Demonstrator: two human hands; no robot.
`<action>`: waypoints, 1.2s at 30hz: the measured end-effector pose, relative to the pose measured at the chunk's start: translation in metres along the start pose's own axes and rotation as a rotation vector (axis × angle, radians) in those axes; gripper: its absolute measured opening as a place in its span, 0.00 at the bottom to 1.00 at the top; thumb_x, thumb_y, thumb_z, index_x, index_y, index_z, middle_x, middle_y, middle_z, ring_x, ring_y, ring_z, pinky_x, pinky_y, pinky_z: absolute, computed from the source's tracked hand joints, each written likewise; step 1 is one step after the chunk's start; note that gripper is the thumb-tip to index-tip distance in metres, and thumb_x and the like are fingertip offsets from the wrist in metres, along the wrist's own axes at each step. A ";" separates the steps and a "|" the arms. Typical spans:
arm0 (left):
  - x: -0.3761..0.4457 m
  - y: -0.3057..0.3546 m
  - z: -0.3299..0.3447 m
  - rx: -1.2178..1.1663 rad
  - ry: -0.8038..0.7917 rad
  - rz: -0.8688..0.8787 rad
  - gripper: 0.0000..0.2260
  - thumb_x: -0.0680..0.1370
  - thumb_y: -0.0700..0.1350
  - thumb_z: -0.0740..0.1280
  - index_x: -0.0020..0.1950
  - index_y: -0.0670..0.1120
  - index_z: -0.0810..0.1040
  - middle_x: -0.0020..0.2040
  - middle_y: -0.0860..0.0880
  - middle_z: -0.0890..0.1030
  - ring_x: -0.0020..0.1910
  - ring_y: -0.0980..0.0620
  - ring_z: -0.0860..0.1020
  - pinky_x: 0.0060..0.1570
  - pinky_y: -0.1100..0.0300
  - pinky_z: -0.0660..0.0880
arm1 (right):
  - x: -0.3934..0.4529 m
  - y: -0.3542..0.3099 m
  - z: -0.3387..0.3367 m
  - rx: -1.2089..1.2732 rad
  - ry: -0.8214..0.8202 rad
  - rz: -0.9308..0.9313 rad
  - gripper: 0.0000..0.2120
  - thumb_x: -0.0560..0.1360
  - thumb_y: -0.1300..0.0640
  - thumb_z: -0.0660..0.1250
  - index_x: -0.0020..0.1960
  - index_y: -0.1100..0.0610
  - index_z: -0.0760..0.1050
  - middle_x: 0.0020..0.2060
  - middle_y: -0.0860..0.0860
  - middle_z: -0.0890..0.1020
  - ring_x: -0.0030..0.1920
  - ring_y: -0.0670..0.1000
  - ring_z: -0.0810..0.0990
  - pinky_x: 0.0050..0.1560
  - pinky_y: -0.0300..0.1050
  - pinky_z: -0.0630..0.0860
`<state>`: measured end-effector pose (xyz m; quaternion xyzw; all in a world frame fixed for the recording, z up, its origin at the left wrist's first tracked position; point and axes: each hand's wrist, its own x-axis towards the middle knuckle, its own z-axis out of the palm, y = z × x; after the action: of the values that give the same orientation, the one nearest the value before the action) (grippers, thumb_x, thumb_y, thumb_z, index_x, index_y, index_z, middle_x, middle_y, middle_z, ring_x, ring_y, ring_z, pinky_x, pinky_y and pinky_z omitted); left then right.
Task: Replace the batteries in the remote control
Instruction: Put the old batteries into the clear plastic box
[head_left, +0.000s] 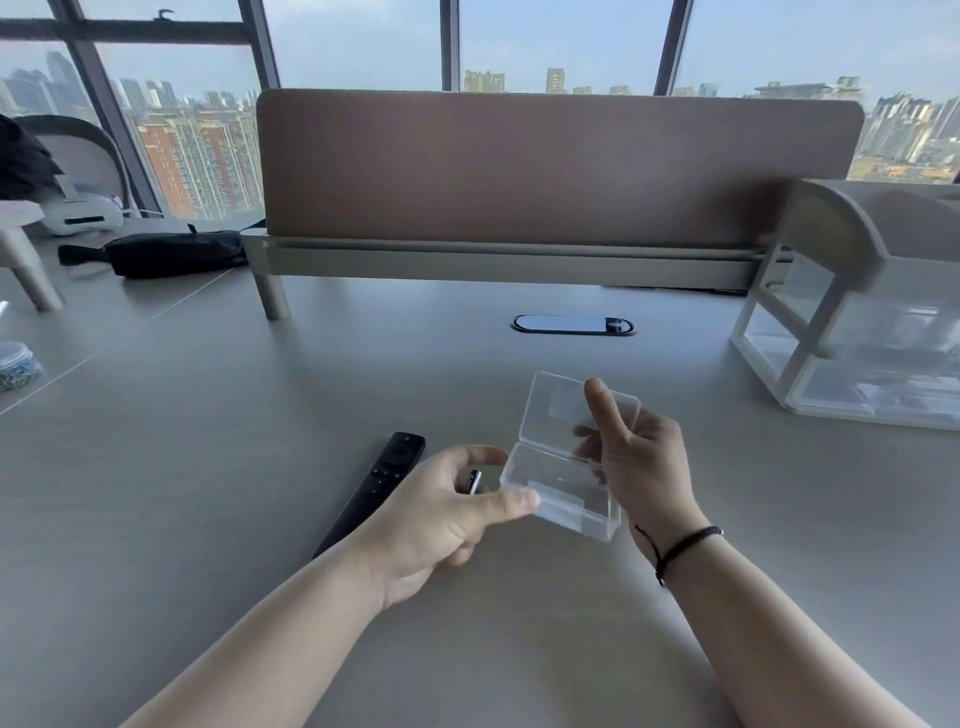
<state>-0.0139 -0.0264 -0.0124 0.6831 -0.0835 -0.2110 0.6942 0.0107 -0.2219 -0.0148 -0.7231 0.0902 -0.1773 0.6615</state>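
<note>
A slim black remote control (376, 488) lies face up on the grey desk, partly hidden by my left hand. My left hand (441, 519) curls around a small silver battery (475, 481), and its thumb touches the near corner of a clear plastic box (563, 493). The box's hinged lid (563, 410) stands open. My right hand (636, 457) grips the box from the right, thumb raised behind the lid; a black cord circles that wrist. The inside of the box looks empty.
A brown divider panel (545, 166) stands across the desk's back. A cable grommet (571, 325) sits mid-desk. A white and clear drawer organiser (857, 332) stands at the right. At the left lie a black pouch (171, 254), a white headset (85, 218) and a small jar (18, 364).
</note>
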 end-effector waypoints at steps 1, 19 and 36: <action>0.003 -0.001 -0.001 0.001 0.092 0.006 0.25 0.68 0.47 0.78 0.62 0.45 0.76 0.30 0.55 0.69 0.23 0.57 0.60 0.21 0.65 0.58 | 0.002 0.000 -0.001 -0.053 0.019 -0.033 0.22 0.76 0.41 0.68 0.33 0.56 0.80 0.25 0.51 0.81 0.24 0.44 0.75 0.34 0.42 0.71; -0.010 0.002 0.010 0.570 0.049 0.308 0.13 0.81 0.36 0.62 0.57 0.52 0.79 0.44 0.50 0.83 0.44 0.54 0.83 0.44 0.56 0.81 | -0.018 0.012 0.018 -0.492 -0.206 -0.451 0.35 0.71 0.26 0.59 0.33 0.58 0.75 0.24 0.54 0.78 0.28 0.57 0.76 0.31 0.52 0.76; -0.010 -0.010 0.008 0.932 0.238 0.536 0.12 0.72 0.52 0.73 0.55 0.57 0.81 0.43 0.59 0.83 0.44 0.60 0.79 0.44 0.60 0.77 | -0.013 0.015 0.017 -0.459 -0.194 -0.474 0.41 0.70 0.22 0.56 0.32 0.63 0.76 0.26 0.58 0.80 0.32 0.62 0.79 0.31 0.54 0.76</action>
<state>-0.0277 -0.0297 -0.0201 0.8921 -0.2601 0.1114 0.3524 0.0069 -0.2036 -0.0321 -0.8674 -0.1060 -0.2315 0.4276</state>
